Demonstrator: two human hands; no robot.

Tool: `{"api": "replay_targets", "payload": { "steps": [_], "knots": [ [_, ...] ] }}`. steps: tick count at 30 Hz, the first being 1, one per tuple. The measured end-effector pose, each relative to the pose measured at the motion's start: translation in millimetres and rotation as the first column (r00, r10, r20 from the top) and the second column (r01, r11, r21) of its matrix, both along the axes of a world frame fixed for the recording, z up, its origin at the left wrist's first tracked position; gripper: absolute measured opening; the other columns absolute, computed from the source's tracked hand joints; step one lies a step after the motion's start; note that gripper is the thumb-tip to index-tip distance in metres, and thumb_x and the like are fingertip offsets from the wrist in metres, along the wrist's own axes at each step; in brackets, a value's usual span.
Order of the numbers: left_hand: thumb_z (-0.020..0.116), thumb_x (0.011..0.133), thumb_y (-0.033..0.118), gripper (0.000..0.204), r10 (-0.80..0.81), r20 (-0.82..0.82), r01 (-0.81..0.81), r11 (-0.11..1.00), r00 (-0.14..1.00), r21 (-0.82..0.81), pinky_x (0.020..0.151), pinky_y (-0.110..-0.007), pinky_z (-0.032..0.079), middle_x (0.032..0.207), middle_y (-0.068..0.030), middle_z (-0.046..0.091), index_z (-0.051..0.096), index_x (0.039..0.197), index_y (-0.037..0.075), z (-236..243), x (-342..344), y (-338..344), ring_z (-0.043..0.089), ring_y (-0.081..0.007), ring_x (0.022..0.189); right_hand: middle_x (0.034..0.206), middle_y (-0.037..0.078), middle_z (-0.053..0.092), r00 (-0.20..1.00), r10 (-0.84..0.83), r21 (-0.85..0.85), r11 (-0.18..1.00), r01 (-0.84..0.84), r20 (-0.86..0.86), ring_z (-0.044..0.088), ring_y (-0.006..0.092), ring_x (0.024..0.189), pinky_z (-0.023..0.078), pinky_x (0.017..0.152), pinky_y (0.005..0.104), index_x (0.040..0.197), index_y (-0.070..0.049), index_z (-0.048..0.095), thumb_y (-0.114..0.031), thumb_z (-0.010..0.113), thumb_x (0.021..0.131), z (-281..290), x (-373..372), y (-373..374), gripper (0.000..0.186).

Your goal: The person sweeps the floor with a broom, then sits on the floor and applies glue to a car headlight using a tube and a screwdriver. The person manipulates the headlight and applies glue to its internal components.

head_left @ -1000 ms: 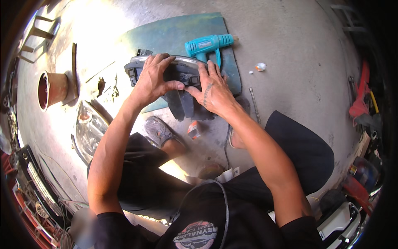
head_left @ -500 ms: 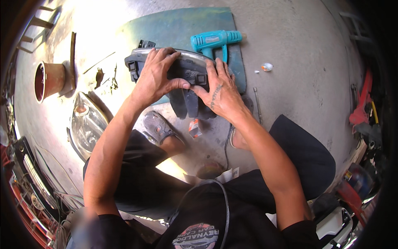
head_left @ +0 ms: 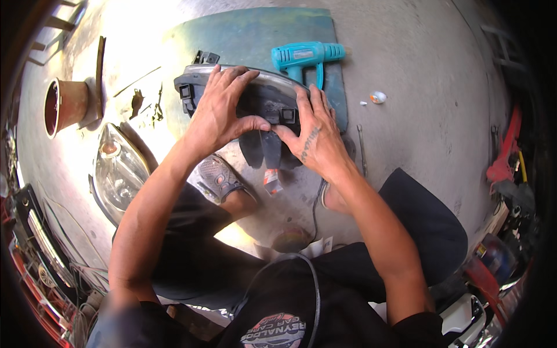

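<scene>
A black car headlight housing with a silvery clear rim along its far side is held up in front of me, tilted, above my feet. My left hand grips its left part, fingers over the far rim and thumb on the near face. My right hand clasps the right end the same way. The two thumbs nearly meet at the middle, beside a square black socket. Dark flaps hang from the housing's near side. Just beyond it a turquoise heat gun lies on a greenish panel.
A clear headlight lens rests on the floor at left, near a reddish-brown pot. Right of the panel lie a small white-and-orange bottle and a thin metal wrench. Red tools line the far right.
Both hands keep their hold on the housing, and its pose is nearly the same. The view has shifted slightly.
</scene>
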State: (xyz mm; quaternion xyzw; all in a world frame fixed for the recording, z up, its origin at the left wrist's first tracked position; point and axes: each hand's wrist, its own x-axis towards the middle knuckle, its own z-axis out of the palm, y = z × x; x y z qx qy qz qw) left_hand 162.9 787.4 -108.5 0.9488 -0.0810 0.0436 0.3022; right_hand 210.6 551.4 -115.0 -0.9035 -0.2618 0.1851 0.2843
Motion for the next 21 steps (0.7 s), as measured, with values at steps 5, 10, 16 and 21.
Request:
{"api": "replay_targets", "payload": {
  "steps": [5, 10, 16, 21],
  "knots": [
    [0.088, 0.076, 0.054, 0.095, 0.057, 0.011, -0.057, 0.997, 0.998, 0.046, 0.131, -0.060, 0.025, 0.150, -0.0213, 0.054, 0.056, 0.150, 0.004, -3, -15, 15, 0.049, -0.0441, 0.145, 0.157, 0.033, 0.037, 0.999, -0.015, 0.010, 1.000, 0.015, 0.047, 0.037, 0.0525, 0.148, 0.035, 0.116, 0.0720, 0.156, 0.003, 0.039, -0.033, 0.085, 0.089, -2, -3, 0, 0.089],
    [0.084, 0.080, 0.061, 0.094, 0.113, 0.024, -0.115, 0.988, 0.993, 0.104, 0.130, -0.065, 0.023, 0.154, -0.0219, 0.049, 0.056, 0.151, 0.007, -6, -28, 8, 0.042, -0.0449, 0.151, 0.155, 0.033, 0.037, 0.998, -0.011, 0.015, 1.000, 0.010, 0.058, 0.039, 0.0524, 0.146, 0.036, 0.115, 0.0712, 0.155, 0.004, 0.040, -0.032, 0.086, 0.087, -2, -4, 0, 0.089],
    [0.082, 0.079, 0.068, 0.097, 0.161, -0.004, -0.160, 0.983, 0.987, 0.089, 0.127, -0.070, 0.020, 0.155, -0.0253, 0.047, 0.056, 0.147, 0.003, -8, -28, 2, 0.037, -0.0465, 0.152, 0.158, 0.035, 0.036, 0.998, -0.004, 0.003, 1.000, 0.003, 0.055, 0.036, 0.0530, 0.149, 0.035, 0.116, 0.0720, 0.155, 0.004, 0.039, -0.032, 0.087, 0.087, -2, -6, 1, 0.091],
    [0.082, 0.078, 0.070, 0.099, 0.184, 0.009, -0.183, 0.977, 0.983, 0.110, 0.127, -0.071, 0.019, 0.155, -0.0254, 0.047, 0.056, 0.143, 0.000, -8, -27, -5, 0.037, -0.0470, 0.152, 0.159, 0.036, 0.035, 0.999, -0.003, 0.006, 1.000, 0.003, 0.040, 0.035, 0.0533, 0.150, 0.035, 0.116, 0.0729, 0.156, 0.004, 0.038, -0.033, 0.087, 0.086, -1, -7, 0, 0.093]
  ]
}}
